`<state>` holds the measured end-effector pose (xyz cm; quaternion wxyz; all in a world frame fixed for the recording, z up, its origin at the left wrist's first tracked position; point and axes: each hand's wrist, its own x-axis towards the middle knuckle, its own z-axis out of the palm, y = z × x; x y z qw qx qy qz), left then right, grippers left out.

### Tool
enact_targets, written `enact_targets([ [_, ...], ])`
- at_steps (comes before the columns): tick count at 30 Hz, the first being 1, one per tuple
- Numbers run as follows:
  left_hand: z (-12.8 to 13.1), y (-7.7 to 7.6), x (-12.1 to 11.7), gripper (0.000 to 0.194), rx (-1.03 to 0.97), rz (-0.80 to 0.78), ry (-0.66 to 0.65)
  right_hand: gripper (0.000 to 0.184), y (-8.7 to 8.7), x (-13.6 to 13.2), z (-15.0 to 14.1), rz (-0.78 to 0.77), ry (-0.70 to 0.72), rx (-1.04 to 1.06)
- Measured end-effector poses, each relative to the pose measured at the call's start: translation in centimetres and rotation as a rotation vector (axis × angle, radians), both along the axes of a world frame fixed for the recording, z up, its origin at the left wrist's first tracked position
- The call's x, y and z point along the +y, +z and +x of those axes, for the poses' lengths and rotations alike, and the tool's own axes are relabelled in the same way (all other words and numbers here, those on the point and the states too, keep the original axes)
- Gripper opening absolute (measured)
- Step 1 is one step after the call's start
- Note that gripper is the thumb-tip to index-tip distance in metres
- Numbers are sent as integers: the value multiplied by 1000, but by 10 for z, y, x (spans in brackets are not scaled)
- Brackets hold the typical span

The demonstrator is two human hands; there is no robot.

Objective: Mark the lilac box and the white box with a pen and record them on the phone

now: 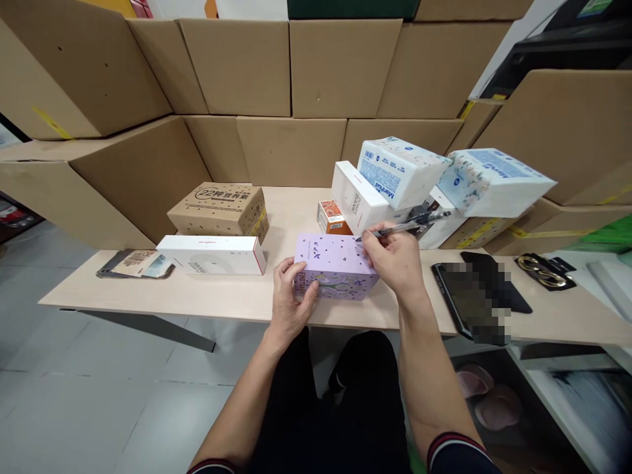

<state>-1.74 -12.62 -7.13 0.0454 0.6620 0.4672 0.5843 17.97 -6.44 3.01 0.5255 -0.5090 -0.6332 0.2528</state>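
Observation:
A purple box (338,257) with small dark marks on its top lies at the table's front edge. My left hand (292,289) grips its left end, thumb on the front face and fingers at the side. In my right hand (395,257) is a dark pen (412,222), its tip down at the right part of the box's top. Just behind the purple box stand a small orange box (333,217) and a white power bank box (358,197).
Tissue packs (402,172) rest on boxes at the back right. To the left are a brown carton (217,207) and a long white box (212,255). A phone (459,299) lies right of my right hand. Cardboard boxes (291,151) wall in the table (212,296).

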Motion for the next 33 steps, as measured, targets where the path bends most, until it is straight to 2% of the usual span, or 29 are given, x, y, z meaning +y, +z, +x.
enact_targets([
  [12, 0, -2, -1, 45, 1, -13, 5, 20, 7, 2, 2, 11, 12, -223],
  [26, 1, -2, 0, 45, -2, -15, 4, 23, 9, 1, 0, 2, 15, -230],
  [29, 0, -2, 0, 45, 4, -24, 12, 19, 8, 0, -2, -21, 23, -126],
  [33, 1, -1, 0, 45, 0, -6, 6, 22, 1, -7, 1, -57, 27, 248],
])
